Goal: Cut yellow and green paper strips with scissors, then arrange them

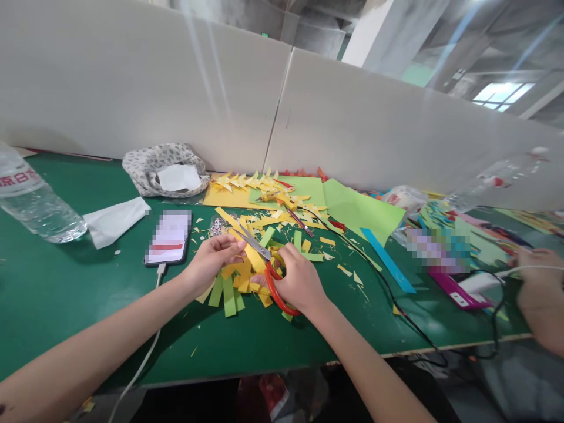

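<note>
My right hand (300, 281) grips red-handled scissors (269, 271), its fingers through the loops, blades pointing up and to the left. My left hand (214, 257) pinches a yellow paper strip (252, 257) that lies against the blades. Beneath both hands sits a heap of cut yellow and green paper strips (230, 292) on the green table (66, 288).
A phone (168, 237) on a white cable lies left of my hands. A water bottle (33, 202), white tissue (115, 220) and a patterned cloth (164, 167) sit at the left. Yellow and green sheets (352, 205) lie behind. Another person's hand (540, 279) and a second phone (456, 291) are at the right.
</note>
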A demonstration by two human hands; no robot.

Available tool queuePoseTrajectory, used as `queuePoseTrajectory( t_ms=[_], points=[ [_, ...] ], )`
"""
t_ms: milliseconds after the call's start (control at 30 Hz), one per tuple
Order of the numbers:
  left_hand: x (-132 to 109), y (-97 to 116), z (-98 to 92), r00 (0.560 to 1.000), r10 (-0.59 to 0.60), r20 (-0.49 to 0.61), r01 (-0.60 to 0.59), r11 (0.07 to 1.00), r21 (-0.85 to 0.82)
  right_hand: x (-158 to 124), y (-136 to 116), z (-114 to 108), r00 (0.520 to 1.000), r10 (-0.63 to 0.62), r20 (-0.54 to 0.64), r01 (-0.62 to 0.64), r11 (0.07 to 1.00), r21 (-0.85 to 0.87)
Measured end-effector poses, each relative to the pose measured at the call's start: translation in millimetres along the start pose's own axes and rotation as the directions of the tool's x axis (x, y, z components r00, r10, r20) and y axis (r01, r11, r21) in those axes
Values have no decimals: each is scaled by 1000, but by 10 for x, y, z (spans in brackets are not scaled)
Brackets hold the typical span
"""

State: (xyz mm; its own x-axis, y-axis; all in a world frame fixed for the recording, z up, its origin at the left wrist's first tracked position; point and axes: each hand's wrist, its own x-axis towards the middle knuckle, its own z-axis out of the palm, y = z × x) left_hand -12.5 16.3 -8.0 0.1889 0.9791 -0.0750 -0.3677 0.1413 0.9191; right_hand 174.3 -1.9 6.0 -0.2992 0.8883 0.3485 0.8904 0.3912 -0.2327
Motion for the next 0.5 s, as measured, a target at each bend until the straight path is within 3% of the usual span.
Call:
queuePoseTrajectory(
  t_ms=[300, 500],
  points=[
    [0, 18, 12, 999, -42, -15, 41, 999, -33, 38, 54, 9, 999, 44, 10, -45, 986, 160],
    [13, 17, 8, 998, -53, -42, 52, 998, -18, 41, 91, -18, 999, 33, 26, -34, 998, 46]
  ],
)
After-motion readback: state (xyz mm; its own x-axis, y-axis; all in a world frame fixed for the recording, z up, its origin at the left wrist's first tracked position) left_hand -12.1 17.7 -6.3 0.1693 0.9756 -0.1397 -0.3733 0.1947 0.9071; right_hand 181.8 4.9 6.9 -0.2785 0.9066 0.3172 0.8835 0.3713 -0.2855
